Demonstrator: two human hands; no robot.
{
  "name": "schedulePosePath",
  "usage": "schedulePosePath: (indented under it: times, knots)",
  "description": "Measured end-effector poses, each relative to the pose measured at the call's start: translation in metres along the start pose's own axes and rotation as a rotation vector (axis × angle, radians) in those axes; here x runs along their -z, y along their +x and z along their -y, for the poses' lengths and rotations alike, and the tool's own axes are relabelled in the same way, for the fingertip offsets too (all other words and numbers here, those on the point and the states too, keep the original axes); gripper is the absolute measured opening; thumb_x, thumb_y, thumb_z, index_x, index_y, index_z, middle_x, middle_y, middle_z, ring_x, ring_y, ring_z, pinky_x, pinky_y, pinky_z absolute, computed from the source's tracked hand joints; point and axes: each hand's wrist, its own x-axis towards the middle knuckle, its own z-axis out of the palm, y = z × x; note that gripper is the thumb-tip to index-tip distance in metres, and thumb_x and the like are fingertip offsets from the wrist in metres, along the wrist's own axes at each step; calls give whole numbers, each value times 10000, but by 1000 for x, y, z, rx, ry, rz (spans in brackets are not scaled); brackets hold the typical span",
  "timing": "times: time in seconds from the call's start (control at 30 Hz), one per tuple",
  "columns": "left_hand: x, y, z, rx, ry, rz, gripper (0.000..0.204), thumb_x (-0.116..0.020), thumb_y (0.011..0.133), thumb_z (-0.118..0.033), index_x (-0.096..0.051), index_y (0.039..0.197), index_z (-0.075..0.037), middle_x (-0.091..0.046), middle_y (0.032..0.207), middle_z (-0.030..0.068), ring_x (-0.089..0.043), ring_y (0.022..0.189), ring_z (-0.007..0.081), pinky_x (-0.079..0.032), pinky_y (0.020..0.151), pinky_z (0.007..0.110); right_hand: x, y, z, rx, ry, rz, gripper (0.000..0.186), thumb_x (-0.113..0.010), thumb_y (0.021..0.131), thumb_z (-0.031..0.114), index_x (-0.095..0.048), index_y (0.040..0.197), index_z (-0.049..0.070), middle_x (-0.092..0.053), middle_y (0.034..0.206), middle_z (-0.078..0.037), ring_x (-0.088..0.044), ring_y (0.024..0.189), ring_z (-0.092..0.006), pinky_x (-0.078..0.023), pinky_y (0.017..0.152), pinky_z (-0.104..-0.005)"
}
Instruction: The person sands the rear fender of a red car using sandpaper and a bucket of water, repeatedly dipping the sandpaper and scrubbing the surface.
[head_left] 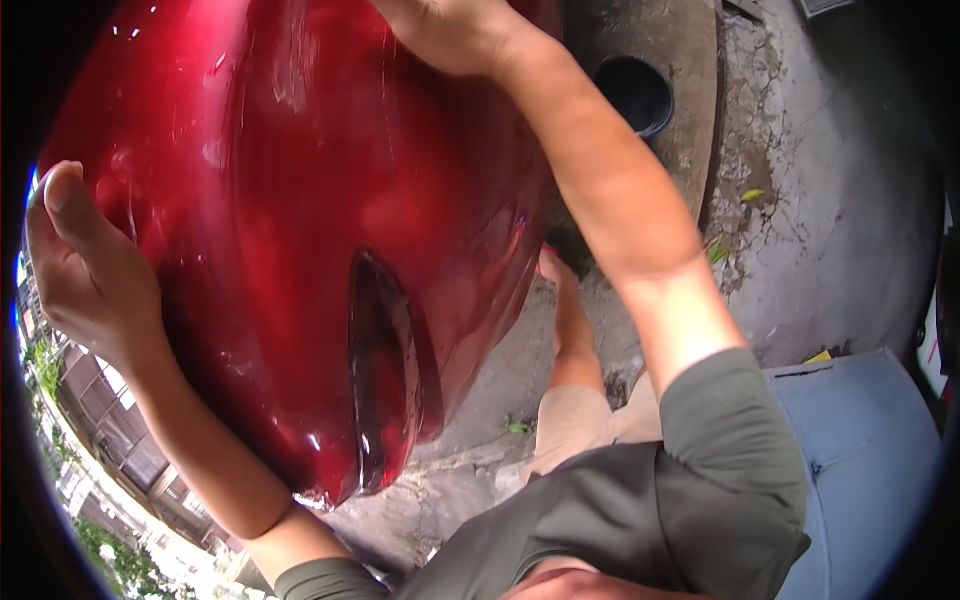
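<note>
A large glossy red car body [300, 180] fills the left and middle of the view, with smeary streaks and reflections on its curved surface. A dark, pointed lamp [378, 370] is set into its near end. My left hand [95, 265] is raised at the left edge of the red body, thumb apart from the fingers and nothing visible in it. Whether it touches the paint I cannot tell. At the top, my right hand [445, 30] reaches over the red surface. Its fingers are cut off by the picture's edge, so what they hold is hidden.
Right of the car, a black bucket [635, 95] stands on the grey ground. Cracked concrete [760, 160] with a few leaves runs beyond it. A pale blue-grey, box-like thing [855, 450] is at the lower right. Buildings and greenery show at the lower left.
</note>
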Motion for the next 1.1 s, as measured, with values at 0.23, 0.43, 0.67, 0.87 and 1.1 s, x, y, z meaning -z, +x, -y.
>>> schedulePosePath:
  times: [0.23, 0.43, 0.67, 0.87, 1.1]
  knots:
    - [-9, -10, 8, -8, -83, 58, 558, -514, 1046, -570, -747, 1094, -65, -753, 1019, 86, -706, 962, 248, -526, 886, 352, -43, -110, 13, 3, -145, -179, 969, -426, 946, 682, -256, 1596, -15, -253, 1662, -267, -237, 1560, -388, -188, 1271, -484]
    - [3, -12, 13, 38, -104, 36, 470, -591, 1028, -542, -745, 1107, -105, -732, 957, 50, -680, 854, 161, -530, 771, 298, -83, -169, 80, -30, 190, -105, 862, -436, 982, 401, -87, 1630, -47, -74, 1681, -338, -100, 1559, -520, -125, 1266, -578]
    - [-8, -4, -4, -125, -87, 25, 328, -752, 949, -423, -740, 1091, -128, -696, 887, 21, -668, 802, 142, -526, 678, 302, -16, -64, -60, -291, 167, -593, 409, -532, 1059, 222, -577, 1399, 0, -439, 1584, -233, -419, 1469, -397, -351, 1207, -426]
    - [13, 0, -28, -465, -39, 12, 369, -807, 864, -392, -696, 1121, -152, -694, 1099, 23, -664, 1040, 237, -470, 928, 402, -6, -73, -59, -758, 251, -551, 861, -890, 810, 321, -474, 1480, -25, -623, 1358, -215, -625, 1239, -274, -499, 1070, -395]
    - [41, -21, -86, -666, -246, 395, 567, -798, 823, -405, -660, 1285, -106, -577, 1416, 96, -462, 1410, 274, -274, 1215, 539, 51, -86, -94, -943, 833, -369, 570, -878, 827, 220, -638, 1309, 33, -692, 1226, -95, -597, 1216, -216, -450, 1046, -415]
